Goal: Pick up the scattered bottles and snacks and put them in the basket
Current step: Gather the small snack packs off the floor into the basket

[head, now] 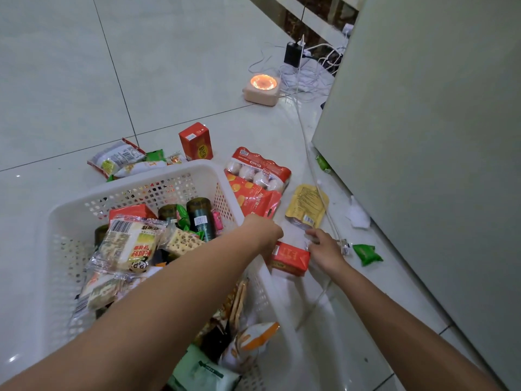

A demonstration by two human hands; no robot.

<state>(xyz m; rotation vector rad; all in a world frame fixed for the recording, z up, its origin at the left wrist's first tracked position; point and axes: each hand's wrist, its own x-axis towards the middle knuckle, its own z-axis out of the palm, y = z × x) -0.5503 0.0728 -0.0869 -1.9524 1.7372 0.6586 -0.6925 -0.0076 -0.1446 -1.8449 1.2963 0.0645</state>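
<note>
A white perforated basket (pixel 135 190) sits on the floor, holding dark green bottles (pixel 201 218), cracker packs (pixel 132 244) and other snacks. My left hand (pixel 263 231) reaches over the basket's right rim, its fingers pointing down at the left end of a red carton (pixel 291 259) lying on the floor; the fingers are hidden. My right hand (pixel 327 251) is at the carton's right end, fingers spread. Beyond the hands lie a yellow pouch (pixel 307 204), an orange snack bag (pixel 253 197) and a red pack of round buns (pixel 260 170).
Behind the basket stand another red carton (pixel 196 141) and several snack packets (pixel 118 158). Green wrapped sweets (pixel 366 253) lie by a grey cabinet (pixel 423 136) on the right. A white cable (pixel 313 176) runs across the floor to a glowing pink device (pixel 262 88).
</note>
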